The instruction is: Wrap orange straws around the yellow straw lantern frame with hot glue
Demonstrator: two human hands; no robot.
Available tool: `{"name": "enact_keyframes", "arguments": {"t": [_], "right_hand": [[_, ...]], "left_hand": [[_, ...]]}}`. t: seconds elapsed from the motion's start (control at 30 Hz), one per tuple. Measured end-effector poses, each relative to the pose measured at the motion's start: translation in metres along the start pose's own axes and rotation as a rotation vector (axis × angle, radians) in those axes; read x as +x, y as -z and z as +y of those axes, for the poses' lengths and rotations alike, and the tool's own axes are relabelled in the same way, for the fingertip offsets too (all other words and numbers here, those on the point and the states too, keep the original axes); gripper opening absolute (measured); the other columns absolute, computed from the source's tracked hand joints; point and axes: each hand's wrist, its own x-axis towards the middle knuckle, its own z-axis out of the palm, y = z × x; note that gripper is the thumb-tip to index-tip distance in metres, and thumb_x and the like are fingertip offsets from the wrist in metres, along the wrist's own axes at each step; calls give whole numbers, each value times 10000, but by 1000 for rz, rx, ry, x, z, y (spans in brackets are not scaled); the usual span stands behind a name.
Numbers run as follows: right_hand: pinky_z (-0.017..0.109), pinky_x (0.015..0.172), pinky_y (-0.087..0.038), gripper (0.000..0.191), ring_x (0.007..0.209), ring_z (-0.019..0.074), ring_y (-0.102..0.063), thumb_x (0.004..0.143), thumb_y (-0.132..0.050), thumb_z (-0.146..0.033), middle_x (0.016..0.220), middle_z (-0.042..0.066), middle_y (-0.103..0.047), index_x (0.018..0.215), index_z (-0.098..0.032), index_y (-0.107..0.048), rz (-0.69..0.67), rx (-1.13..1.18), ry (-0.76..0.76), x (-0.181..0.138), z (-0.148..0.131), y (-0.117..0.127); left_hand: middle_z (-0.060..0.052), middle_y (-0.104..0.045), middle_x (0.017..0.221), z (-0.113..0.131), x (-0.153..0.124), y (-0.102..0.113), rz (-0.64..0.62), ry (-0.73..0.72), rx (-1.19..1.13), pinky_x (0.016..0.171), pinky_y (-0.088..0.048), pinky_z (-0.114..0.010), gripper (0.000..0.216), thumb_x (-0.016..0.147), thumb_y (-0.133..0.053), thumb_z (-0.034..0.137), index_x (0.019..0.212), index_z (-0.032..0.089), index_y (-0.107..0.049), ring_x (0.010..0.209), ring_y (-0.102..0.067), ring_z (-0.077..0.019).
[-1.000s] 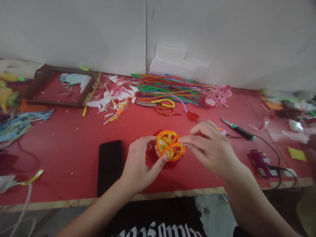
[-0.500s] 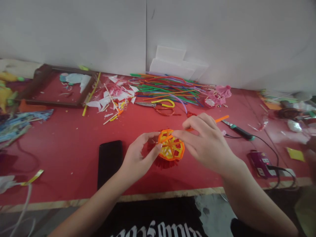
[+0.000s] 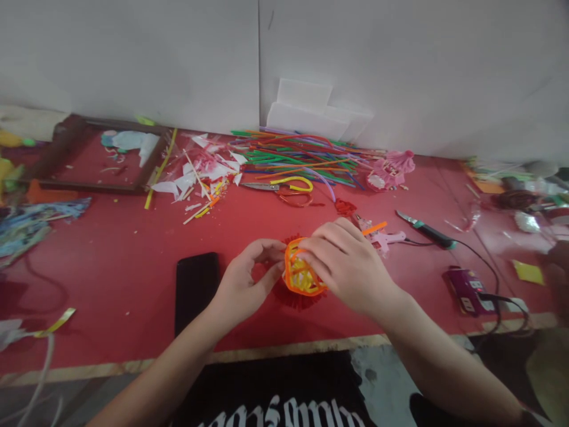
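Observation:
A small round orange-and-yellow craft piece (image 3: 306, 287) made of pipe cleaners, with a dark red fringe beneath, sits near the front of the red table. My left hand (image 3: 251, 281) pinches its left rim between thumb and fingers. Over its upper right side, my right hand (image 3: 349, 264) is closed on an orange pipe cleaner (image 3: 376, 228), whose free end sticks out behind the knuckles. Its fingertips press down at the top of the piece and hide part of it. A pink glue gun (image 3: 387, 239) lies just beyond the right hand.
Scissors (image 3: 296, 185) lie ahead, before a pile of coloured pipe cleaners (image 3: 306, 157). Paper scraps (image 3: 182, 184) and a wooden frame (image 3: 80, 185) are at left. A black phone (image 3: 197, 290) lies beside my left wrist. At right are a craft knife (image 3: 431, 233) and a purple power socket (image 3: 466, 290).
My right hand has moved left and down over the craft piece, taking the orange pipe cleaner with it. The glue gun now shows more. My left hand stays at the rim.

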Motion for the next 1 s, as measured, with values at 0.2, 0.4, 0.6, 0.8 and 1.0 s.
{"name": "enact_keyframes", "arguments": {"t": [0.2, 0.4, 0.6, 0.8, 1.0], "right_hand": [[328, 682, -442, 278, 747, 180, -555, 993, -516, -195, 804, 61, -673, 780, -189, -694, 92, 50, -48, -4, -8, -3], [324, 658, -436, 304, 723, 167, -553, 991, -526, -192, 762, 42, -670, 724, -208, -670, 113, 47, -76, -11, -16, -5], [323, 670, -439, 222, 726, 166, -540, 963, -564, -143, 774, 38, -681, 778, -195, -675, 117, 49, -80, -16, -16, -10], [317, 678, -440, 192, 725, 167, -549, 970, -572, -183, 765, 33, -675, 804, -195, -667, 123, 43, -112, -18, -16, -11], [300, 695, -456, 124, 720, 166, -579, 951, -609, -190, 756, 23, -669, 835, -176, -652, 159, 60, -151, -20, -18, -12]], "left_hand": [[-48, -732, 896, 4, -2, 2, -47, 89, -110, 766, -594, -272, 203, 901, -624, 308, 1065, 196, -583, 836, -722, -160], [-34, -781, 868, 16, 1, 7, -108, 120, 44, 773, -602, -290, 323, 905, -623, 396, 1171, 212, -632, 807, -752, -185], [-4, -801, 912, 37, 7, 9, -185, 60, 227, 736, -615, -258, 343, 849, -671, 307, 1187, 245, -667, 820, -774, -192], [-21, -793, 956, 39, 12, 10, -288, 102, 162, 754, -616, -281, 360, 846, -641, 277, 1203, 235, -652, 877, -769, -206], [19, -760, 753, 44, 13, 5, -255, 167, 176, 602, -534, -217, 255, 801, -650, 255, 1051, 206, -633, 684, -718, -155]]}}
